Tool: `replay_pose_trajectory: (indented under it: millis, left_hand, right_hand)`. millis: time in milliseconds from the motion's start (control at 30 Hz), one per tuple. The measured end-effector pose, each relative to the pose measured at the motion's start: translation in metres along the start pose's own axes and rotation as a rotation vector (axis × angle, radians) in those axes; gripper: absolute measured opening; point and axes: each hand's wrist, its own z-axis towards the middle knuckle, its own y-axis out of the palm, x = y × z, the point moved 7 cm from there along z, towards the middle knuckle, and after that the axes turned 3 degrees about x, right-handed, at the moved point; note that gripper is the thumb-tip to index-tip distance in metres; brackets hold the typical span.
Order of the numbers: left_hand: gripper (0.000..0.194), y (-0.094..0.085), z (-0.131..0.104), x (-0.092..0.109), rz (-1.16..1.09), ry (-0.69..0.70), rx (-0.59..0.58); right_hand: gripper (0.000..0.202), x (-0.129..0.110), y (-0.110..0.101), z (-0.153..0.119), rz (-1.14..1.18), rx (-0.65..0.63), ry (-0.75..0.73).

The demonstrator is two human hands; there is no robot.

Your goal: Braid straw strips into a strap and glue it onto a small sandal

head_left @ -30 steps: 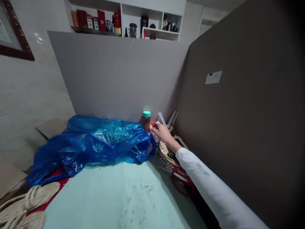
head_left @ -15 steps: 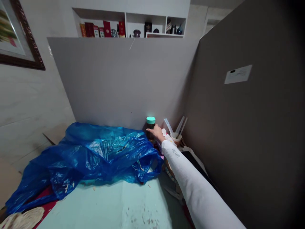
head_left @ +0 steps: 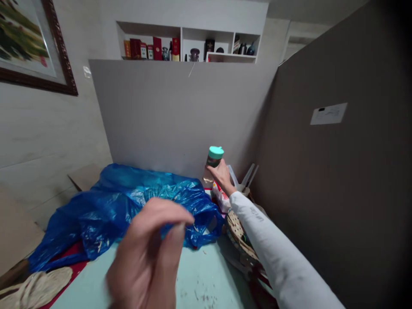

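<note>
In my right hand point(head_left: 222, 174), at the back by the partition, is a clear bottle point(head_left: 210, 175) with a turquoise lid, tilted a little to the right. My fingers wrap around its side. Close to the camera, my left hand point(head_left: 149, 253) is raised above the table and slightly blurred. Its fingers curl loosely towards the thumb, leaving a gap with nothing seen in it. Behind it spreads a crumpled blue plastic bag point(head_left: 128, 197). Just below my right hand lies a red and white packet point(head_left: 221, 199).
A woven basket point(head_left: 236, 227) stands beneath my right forearm. Light-coloured handles point(head_left: 247, 175) stick up from a container in the corner. Grey partitions point(head_left: 180, 116) enclose the back and right. A pale green tabletop point(head_left: 199, 274) bears dark specks. Beige gloves point(head_left: 45, 287) lie at the lower left.
The bottle has come up and slightly towards me in my right hand, and now tilts. My left hand has entered from below. The view has shifted a little, showing more of the basket.
</note>
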Motion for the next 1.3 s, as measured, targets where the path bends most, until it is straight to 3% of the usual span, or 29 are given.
replay_pose_trajectory:
  millis: [67, 100, 233, 300, 400, 500, 600, 667, 767, 967, 1300]
  left_hand:
    - [0.014, 0.015, 0.022, 0.016, -0.148, 0.055, 0.063]
    - [0.013, 0.026, 0.033, 0.017, -0.208, 0.034, 0.012]
    - [0.028, 0.043, 0.053, 0.0, -0.314, -0.051, -0.1]
    - [0.05, 0.047, 0.049, -0.008, -0.425, -0.09, -0.21]
    - [0.074, 0.056, 0.032, -0.006, -0.679, -0.168, -0.494]
    - [0.082, 0.063, 0.007, 0.009, -0.874, -0.231, -0.8]
    - [0.076, 0.064, -0.013, 0.02, -0.924, -0.255, -0.922]
    - [0.063, 0.064, -0.023, 0.022, -0.878, -0.264, -0.869]
    - [0.05, 0.062, -0.034, 0.022, -0.764, -0.26, -0.721]
    - [0.047, 0.053, -0.052, 0.037, -0.597, -0.179, -0.599]
    - [0.041, 0.037, -0.069, 0.053, -0.39, -0.13, -0.496]
  right_hand:
    - [0.042, -0.019, -0.026, -0.007, 0.07, 0.031, -0.074]
    - [0.043, -0.028, -0.038, -0.014, 0.106, 0.034, -0.108]
    - [0.04, -0.053, -0.07, -0.079, 0.24, -0.036, -0.21]
    - [0.038, -0.061, -0.077, -0.128, 0.306, -0.097, -0.223]
    - [0.042, -0.073, -0.075, -0.202, 0.565, -0.317, -0.201]
    - [0.038, -0.077, -0.071, -0.256, 0.681, -0.464, -0.096]
    - [0.022, -0.083, -0.066, -0.286, 0.819, -0.591, -0.077]
    - [0.02, -0.082, -0.063, -0.294, 0.827, -0.566, -0.065]
    - [0.037, -0.075, -0.061, -0.302, 0.83, -0.429, -0.007]
    - [0.056, -0.071, -0.068, -0.321, 0.809, -0.248, -0.022]
    - [0.069, -0.074, -0.078, -0.336, 0.801, -0.213, -0.046]
